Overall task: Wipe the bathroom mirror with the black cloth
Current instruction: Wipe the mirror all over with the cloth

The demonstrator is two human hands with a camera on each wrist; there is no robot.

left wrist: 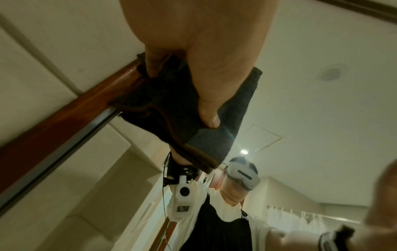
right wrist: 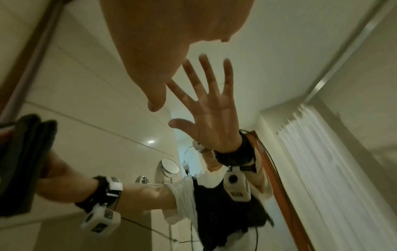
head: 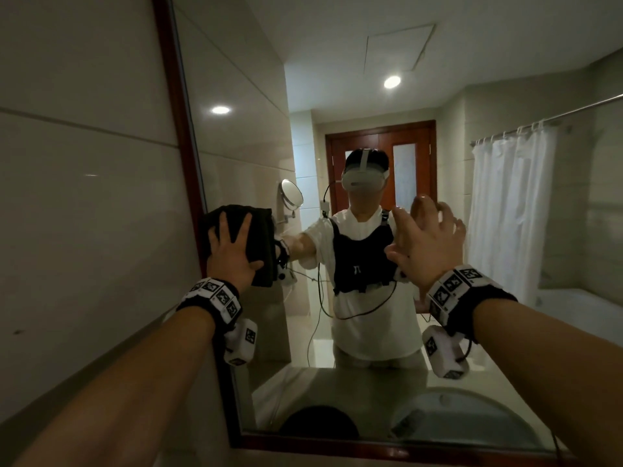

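Observation:
The bathroom mirror (head: 371,79) fills the view, with a dark red wooden frame (head: 182,129) along its left and bottom sides. My left hand (head: 232,254) presses the folded black cloth (head: 259,244) flat against the glass, right beside the left frame, fingers spread and straight. In the left wrist view the cloth (left wrist: 225,127) overlaps the frame's edge under my left hand (left wrist: 204,51). My right hand (head: 428,241) is raised in front of the glass to the right, fingers spread, holding nothing. The right wrist view shows my right hand (right wrist: 154,42) close to its reflected palm.
A tiled wall (head: 84,197) runs left of the frame. The glass reflects me, a round wall mirror (head: 292,198), a white shower curtain (head: 505,214), a wooden door and a basin (head: 455,409) low down.

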